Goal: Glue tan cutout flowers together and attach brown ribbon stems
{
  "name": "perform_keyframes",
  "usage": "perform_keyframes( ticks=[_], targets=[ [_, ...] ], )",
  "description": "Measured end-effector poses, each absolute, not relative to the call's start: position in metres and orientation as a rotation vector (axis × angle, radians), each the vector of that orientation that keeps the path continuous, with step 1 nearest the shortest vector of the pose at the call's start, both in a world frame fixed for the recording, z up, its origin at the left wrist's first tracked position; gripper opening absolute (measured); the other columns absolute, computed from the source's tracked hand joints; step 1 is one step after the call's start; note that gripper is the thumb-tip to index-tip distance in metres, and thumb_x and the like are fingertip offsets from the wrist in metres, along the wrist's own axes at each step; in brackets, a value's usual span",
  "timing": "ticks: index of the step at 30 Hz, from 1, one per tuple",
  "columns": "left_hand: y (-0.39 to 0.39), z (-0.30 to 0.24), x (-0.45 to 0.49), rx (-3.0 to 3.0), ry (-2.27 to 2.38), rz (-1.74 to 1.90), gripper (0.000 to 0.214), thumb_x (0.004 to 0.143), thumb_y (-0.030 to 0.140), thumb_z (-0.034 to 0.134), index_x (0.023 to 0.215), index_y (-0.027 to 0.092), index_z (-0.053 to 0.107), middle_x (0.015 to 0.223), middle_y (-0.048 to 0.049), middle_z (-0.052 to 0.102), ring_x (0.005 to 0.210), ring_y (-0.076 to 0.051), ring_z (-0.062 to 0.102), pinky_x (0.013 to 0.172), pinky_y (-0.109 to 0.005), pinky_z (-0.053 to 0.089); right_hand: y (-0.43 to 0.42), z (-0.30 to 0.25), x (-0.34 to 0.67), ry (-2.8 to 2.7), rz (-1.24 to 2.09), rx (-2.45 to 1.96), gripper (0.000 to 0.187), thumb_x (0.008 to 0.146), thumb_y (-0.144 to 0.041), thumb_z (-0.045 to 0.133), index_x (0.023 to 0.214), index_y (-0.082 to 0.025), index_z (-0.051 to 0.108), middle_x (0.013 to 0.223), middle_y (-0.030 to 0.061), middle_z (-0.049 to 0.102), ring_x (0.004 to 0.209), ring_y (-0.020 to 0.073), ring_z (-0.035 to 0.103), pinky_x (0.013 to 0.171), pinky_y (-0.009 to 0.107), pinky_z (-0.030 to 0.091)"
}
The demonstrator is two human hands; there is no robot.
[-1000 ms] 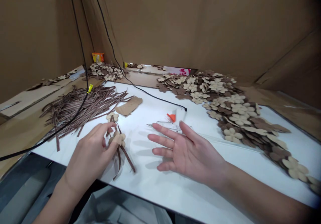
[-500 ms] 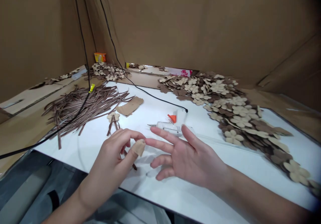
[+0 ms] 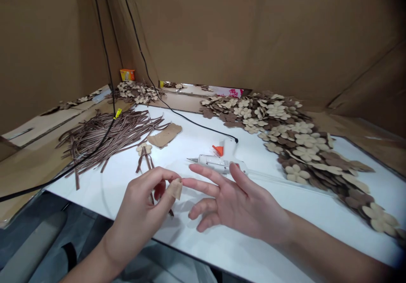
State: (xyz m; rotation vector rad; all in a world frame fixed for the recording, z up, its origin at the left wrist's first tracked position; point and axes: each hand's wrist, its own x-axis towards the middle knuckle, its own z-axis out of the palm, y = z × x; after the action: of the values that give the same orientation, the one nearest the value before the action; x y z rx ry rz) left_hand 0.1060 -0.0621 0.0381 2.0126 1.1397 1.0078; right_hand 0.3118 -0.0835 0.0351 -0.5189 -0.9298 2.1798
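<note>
My left hand is pinched, with thumb and forefinger meeting at the tip of a finger of my right hand. Tan tape or a bandage wraps its thumb tip; whether anything small sits in the pinch is hidden. Palm up, my right hand has its fingers spread and holds nothing. Just behind it a white glue gun with an orange trigger lies on its side, nozzle to the left. Beyond my left hand lies a beige flower with brown strips, partly covered by that hand.
A heap of brown strips lies left on the white board. Beige and brown flowers pile up along the right. A cardboard scrap is near the middle. A black cable runs to the glue gun; another crosses left.
Both hands stay nearly in place, the left still pinching at the right fingertip. The view has shifted very slightly; the objects on the board have not moved.
</note>
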Motion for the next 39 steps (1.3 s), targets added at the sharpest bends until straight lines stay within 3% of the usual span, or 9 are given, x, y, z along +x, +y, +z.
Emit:
perform_keyframes(
  ticks=[6,12,22,26,29,31,39],
  targets=[
    [-0.060,0.032,0.108,2.002,1.123,1.023,0.015,0.087,0.029,0.050,0.079,0.019,0.057,0.068,0.0005,0.059,0.058,-0.011,0.052,0.054,-0.020,0.043,-0.086,0.036,0.311,-1.007,2.152,-0.565,0.058,0.088,-0.065,0.018,0.129,-0.034,0.044,0.144,0.0047,0.038,0.102,0.0206,0.059,0.087,0.038,0.042],
    [-0.062,0.026,0.113,2.095,1.139,1.243,0.013,0.083,0.017,0.052,0.070,0.017,0.054,0.057,0.0048,0.051,0.048,-0.006,0.046,0.047,-0.016,0.039,-0.088,0.036,0.308,-1.104,2.148,-0.538,0.057,0.088,-0.065,0.015,0.130,-0.034,0.040,0.148,0.0053,0.029,0.104,0.0206,0.058,0.088,0.039,0.041],
    [-0.066,0.018,0.116,2.140,1.208,1.321,0.015,0.084,0.017,0.051,0.071,0.016,0.059,0.062,0.0016,0.060,0.050,-0.007,0.051,0.050,-0.017,0.044,-0.092,0.037,0.303,-1.329,2.174,-0.583,0.042,0.080,-0.069,0.039,0.105,-0.036,0.035,0.152,0.0013,0.018,0.115,0.0220,0.053,0.090,0.040,0.038],
    [-0.065,0.017,0.111,1.962,1.155,1.255,0.011,0.086,0.022,0.053,0.083,0.018,0.062,0.068,0.0020,0.063,0.050,-0.006,0.054,0.047,-0.015,0.044,-0.088,0.034,0.305,-1.219,2.138,-0.594,0.039,0.081,-0.065,0.045,0.099,-0.031,0.038,0.146,0.0057,0.031,0.109,0.0231,0.057,0.087,0.039,0.040],
    [-0.065,0.017,0.107,1.945,1.140,1.262,0.010,0.086,0.022,0.055,0.088,0.019,0.064,0.071,0.0028,0.065,0.045,-0.005,0.051,0.044,-0.014,0.042,-0.084,0.027,0.307,-1.135,2.000,-0.627,0.030,0.085,-0.053,0.049,0.092,-0.025,0.041,0.125,0.0091,0.056,0.092,0.0187,0.063,0.081,0.035,0.042],
    [-0.065,0.017,0.106,1.992,1.128,1.276,0.010,0.085,0.020,0.056,0.088,0.019,0.065,0.073,0.0027,0.066,0.044,-0.004,0.049,0.047,-0.015,0.043,-0.081,0.021,0.308,-1.141,1.927,-0.683,0.024,0.087,-0.045,0.052,0.090,-0.022,0.045,0.109,0.0079,0.063,0.082,0.0150,0.063,0.078,0.032,0.043],
    [-0.070,0.015,0.111,2.085,0.992,1.314,0.014,0.084,0.015,0.058,0.094,0.020,0.067,0.065,0.0029,0.062,0.053,-0.006,0.055,0.055,-0.015,0.044,-0.090,0.018,0.300,-1.347,1.714,-0.833,0.016,0.090,-0.033,0.052,0.100,-0.021,0.055,0.094,0.0007,0.058,0.069,0.0064,0.056,0.069,0.023,0.042]
  ],
)
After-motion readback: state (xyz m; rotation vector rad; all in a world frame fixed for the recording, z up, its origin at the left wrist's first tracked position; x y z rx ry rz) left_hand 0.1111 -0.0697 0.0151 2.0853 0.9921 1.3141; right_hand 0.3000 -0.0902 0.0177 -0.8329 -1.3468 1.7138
